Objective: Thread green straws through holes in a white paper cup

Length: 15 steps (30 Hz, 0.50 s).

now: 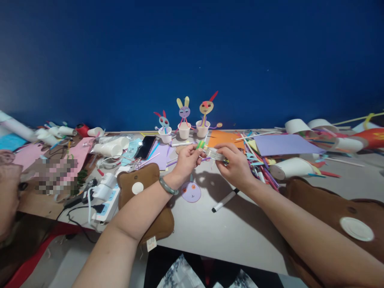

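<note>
My left hand [190, 157], with a bracelet at the wrist, is closed on a small bright green piece [201, 145] whose kind I cannot make out. My right hand [232, 162] grips a translucent whitish piece [213, 153] that looks like a roll of clear tape. The two pieces meet or nearly meet between my fingers. Below my hands a round purple paper face [191, 193] with orange eyes lies on the table. A white marker [224, 201] with black ends rests to its right.
Three paper-cup puppets [184, 130] stand by the blue wall. A phone [145, 147], power strip [108, 204] and brown cushion [144, 176] lie left. Orange paper [225, 139], purple paper [288, 145], cups [294, 168] and another brown cushion [327, 204] lie right. Someone's arm [9, 192] shows far left.
</note>
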Each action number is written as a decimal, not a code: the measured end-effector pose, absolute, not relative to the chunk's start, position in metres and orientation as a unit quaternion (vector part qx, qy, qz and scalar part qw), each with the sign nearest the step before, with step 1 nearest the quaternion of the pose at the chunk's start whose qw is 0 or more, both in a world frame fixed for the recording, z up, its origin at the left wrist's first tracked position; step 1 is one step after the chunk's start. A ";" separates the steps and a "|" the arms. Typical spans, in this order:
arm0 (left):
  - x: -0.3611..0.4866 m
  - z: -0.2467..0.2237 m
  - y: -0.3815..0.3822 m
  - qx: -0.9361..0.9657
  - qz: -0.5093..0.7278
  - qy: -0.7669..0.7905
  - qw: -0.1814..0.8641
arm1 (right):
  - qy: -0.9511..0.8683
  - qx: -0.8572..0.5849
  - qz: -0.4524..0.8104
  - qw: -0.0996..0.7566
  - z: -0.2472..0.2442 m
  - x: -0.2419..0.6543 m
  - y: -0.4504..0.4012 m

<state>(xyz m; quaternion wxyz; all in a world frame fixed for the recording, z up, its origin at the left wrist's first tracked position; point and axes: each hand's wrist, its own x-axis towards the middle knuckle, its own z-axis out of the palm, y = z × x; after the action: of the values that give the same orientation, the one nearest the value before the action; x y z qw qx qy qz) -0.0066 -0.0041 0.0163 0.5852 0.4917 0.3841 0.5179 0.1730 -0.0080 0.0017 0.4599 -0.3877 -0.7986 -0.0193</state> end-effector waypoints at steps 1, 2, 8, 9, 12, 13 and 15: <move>-0.007 0.017 -0.005 0.493 0.515 0.384 0.586 | -0.801 -0.386 -0.027 0.456 0.002 0.173 -0.009; -0.007 0.017 -0.005 0.495 0.513 0.384 0.587 | -0.804 -0.384 -0.034 0.453 0.002 0.173 -0.010; -0.005 0.018 -0.006 0.515 0.506 0.381 0.578 | -0.813 -0.375 -0.069 0.440 0.007 0.173 -0.015; -0.005 0.018 -0.006 0.517 0.504 0.382 0.577 | -0.813 -0.376 -0.073 0.439 0.008 0.173 -0.015; -0.004 0.017 -0.007 0.521 0.504 0.380 0.575 | -0.812 -0.379 -0.085 0.437 0.010 0.173 -0.017; -0.004 0.017 -0.007 0.523 0.503 0.379 0.575 | -0.811 -0.378 -0.088 0.438 0.010 0.173 -0.017; -0.004 0.017 -0.008 0.524 0.502 0.377 0.575 | -0.809 -0.377 -0.087 0.443 0.011 0.174 -0.017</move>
<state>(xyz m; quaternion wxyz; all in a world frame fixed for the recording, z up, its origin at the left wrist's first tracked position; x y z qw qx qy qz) -0.0037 -0.0075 0.0173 0.5755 0.5243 0.3771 0.5017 0.1735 -0.0170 0.0106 0.4432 -0.3766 -0.8088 -0.0870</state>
